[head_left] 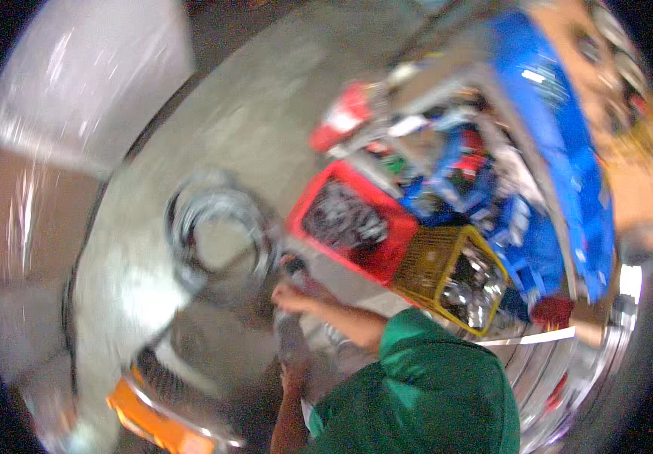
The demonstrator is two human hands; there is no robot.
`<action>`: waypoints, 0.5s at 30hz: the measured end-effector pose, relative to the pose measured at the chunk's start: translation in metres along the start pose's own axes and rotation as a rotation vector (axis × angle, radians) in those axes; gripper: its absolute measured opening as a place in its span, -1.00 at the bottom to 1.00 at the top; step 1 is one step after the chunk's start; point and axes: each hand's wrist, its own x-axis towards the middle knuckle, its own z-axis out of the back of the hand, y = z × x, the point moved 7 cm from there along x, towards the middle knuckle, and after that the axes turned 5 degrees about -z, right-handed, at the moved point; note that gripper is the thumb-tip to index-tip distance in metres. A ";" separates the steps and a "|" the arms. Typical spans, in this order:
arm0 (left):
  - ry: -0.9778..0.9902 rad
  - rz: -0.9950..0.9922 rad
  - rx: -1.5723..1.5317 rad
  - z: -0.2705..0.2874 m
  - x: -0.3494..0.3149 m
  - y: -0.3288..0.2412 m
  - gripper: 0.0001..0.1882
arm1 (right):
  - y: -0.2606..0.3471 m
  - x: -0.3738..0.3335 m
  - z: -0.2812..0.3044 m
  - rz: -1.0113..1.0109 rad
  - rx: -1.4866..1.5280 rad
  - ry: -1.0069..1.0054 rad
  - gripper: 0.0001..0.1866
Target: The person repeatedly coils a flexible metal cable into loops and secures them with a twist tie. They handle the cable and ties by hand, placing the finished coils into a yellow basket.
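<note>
The picture is smeared by motion. My right hand (290,298) is closed at the upper end of a grey, elongated object (291,339), whose kind I cannot make out. At its lower end, my left hand (293,377) appears closed around it, though the fingers are blurred. Both forearms reach out from green sleeves. Just beyond my right hand lies a small dark thing (294,265), too blurred to name. A large grey coil (182,234), wire or hose, rests on the floor to the left of it.
Right of the coil stands a red crate (398,257) with dark pieces inside, touching a yellow crate (426,261) of shiny silvery pieces. Blue containers (527,250) and mixed items pile up behind. A long blue sheet (561,136) borders the right. An orange object (156,420) sits lower left.
</note>
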 end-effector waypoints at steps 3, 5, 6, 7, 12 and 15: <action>0.007 0.125 -0.129 0.000 -0.006 -0.011 0.27 | -0.003 0.092 -0.003 -0.032 0.047 0.125 -0.83; -0.037 0.188 -0.171 0.011 -0.008 -0.020 0.24 | -0.006 0.156 0.015 0.027 -0.178 -0.052 -0.64; -0.107 0.176 -0.200 0.022 -0.005 -0.029 0.23 | -0.010 0.191 0.023 0.004 -0.384 -0.094 -0.55; -0.084 0.208 -0.186 0.025 -0.004 -0.034 0.22 | -0.024 0.224 0.028 -0.122 -0.461 -0.106 -0.46; -0.124 0.269 -0.243 0.036 0.006 -0.043 0.19 | -0.099 0.351 0.016 -0.466 -0.271 -0.225 -0.07; -0.227 0.209 -0.252 0.032 0.012 -0.035 0.22 | -0.127 0.404 0.001 -0.345 -0.570 -0.437 0.04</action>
